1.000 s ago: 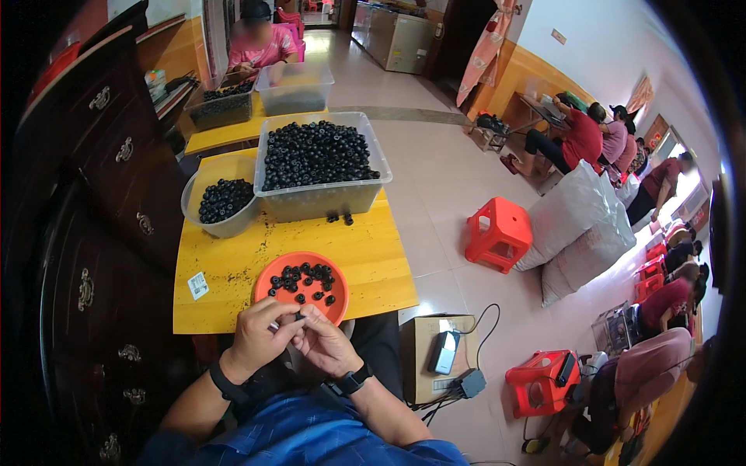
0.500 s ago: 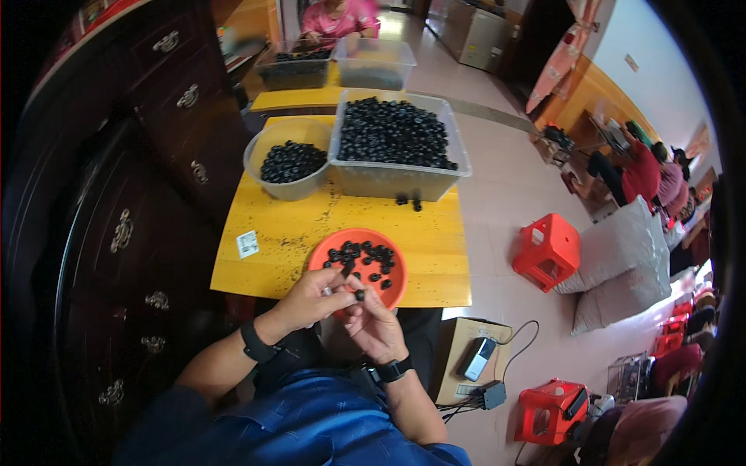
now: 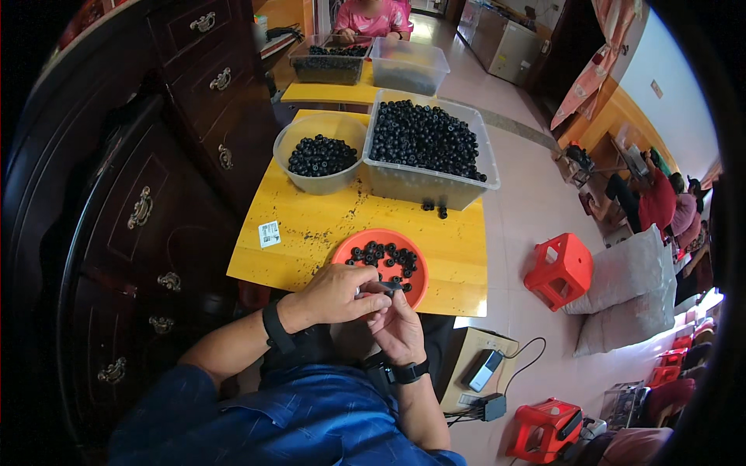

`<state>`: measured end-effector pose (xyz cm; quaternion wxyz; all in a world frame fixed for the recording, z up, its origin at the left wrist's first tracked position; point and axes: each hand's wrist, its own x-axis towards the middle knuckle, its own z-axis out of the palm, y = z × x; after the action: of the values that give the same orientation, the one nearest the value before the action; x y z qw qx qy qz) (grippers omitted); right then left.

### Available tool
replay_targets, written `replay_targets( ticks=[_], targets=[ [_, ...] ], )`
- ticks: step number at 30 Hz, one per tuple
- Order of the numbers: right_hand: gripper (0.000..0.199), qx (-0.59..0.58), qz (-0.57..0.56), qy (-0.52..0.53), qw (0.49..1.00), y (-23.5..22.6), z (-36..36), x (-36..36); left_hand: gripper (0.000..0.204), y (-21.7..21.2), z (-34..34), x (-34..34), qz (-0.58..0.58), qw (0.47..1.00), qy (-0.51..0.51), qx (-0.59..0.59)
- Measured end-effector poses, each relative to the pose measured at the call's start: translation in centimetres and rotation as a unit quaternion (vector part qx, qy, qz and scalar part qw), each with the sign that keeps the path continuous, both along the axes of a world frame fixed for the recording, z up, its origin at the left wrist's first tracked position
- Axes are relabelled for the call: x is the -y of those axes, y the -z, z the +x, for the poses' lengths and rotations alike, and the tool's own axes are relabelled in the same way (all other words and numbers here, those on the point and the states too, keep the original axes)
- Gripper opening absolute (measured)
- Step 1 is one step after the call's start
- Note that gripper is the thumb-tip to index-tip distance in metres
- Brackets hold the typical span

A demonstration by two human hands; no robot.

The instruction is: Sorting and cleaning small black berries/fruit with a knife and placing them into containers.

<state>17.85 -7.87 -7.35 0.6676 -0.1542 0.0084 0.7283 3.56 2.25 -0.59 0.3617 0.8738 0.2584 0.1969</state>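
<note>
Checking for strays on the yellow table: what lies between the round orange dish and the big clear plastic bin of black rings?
In the head view, a few loose black rings lie on the yellow table between the orange dish and clear bin.

Blue shirt, dark wristbands

A black band (image 3: 272, 328) circles the left wrist; a black watch (image 3: 407, 372) sits on the right.

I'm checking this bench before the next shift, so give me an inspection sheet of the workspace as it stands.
Surface: yellow table, speckled with dark crumbs, white sticker near its left edge.
Job's things: orange dish of small black rings; one small black piece at the fingertips.
Clutter: round tub, rectangular bin, two loose rings.
Grips: left hand and right hand pinch the piece together.
Cables: black cord on the floor.
Surroundings: dark wooden cabinet, red stool, seated people.
</note>
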Motion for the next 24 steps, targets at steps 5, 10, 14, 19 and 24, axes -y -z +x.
replay_targets(
  ticks=[5, 10, 14, 19, 24],
  targets=[
    [0.02, -0.024, 0.039, -0.003, 0.999, 0.9, 0.4, 0.2, 0.033, -0.6, 0.5, 0.0, 0.012, 1.0, -0.001, 0.017],
    [0.02, 0.011, 0.026, 0.004, 1.0, 0.2, 0.3, 0.3, 0.036, -0.2, 0.3, 0.0, 0.013, 0.999, 0.01, -0.032],
    [0.017, 0.0, 0.035, 0.011, 0.999, 0.3, 0.2, 0.2, 0.033, -0.2, 0.4, -0.1, -0.015, 0.999, -0.018, 0.029],
    [0.014, 0.005, 0.028, 0.003, 1.0, 0.0, 0.0, -0.1, 0.023, -0.1, 0.6, -0.4, -0.101, 0.989, -0.021, 0.104],
    [0.02, -0.022, 0.036, -0.006, 0.999, 1.2, 0.1, 0.0, 0.015, 1.7, 1.1, -0.8, -0.234, 0.963, 0.011, 0.131]
  ],
)
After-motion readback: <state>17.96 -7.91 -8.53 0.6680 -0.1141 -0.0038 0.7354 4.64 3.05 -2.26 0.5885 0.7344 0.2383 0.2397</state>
